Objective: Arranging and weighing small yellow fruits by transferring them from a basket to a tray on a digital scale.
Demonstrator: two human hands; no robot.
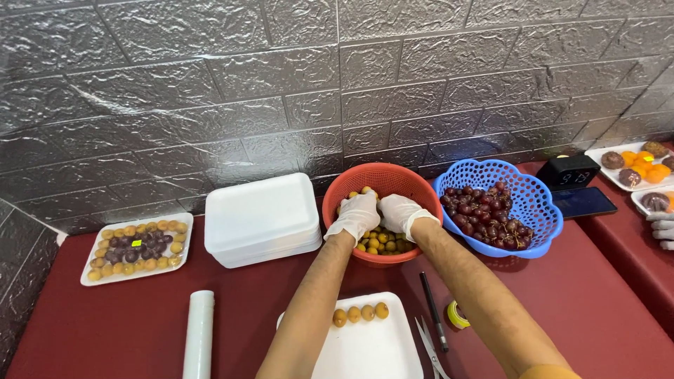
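Both my hands wear white gloves and reach into an orange-red colander basket [407, 184] holding several small yellow fruits [385, 242]. My left hand [357, 213] curls down onto the fruits on the basket's left side. My right hand [400, 210] is beside it, fingers bent into the pile. Whether either hand grips a fruit is hidden by the fingers. In front of me lies a white foam tray [365, 347] with a row of several yellow fruits [360, 313] near its far edge.
A blue basket [544, 203] of dark cherries stands right of the orange one. A stack of white foam trays [260, 217], a filled tray [137, 247], a cling-film roll [199, 333], scissors [430, 347], a pen [433, 309], a tape roll [458, 314], a phone [583, 202] and another person's gloved hand [662, 228] surround them.
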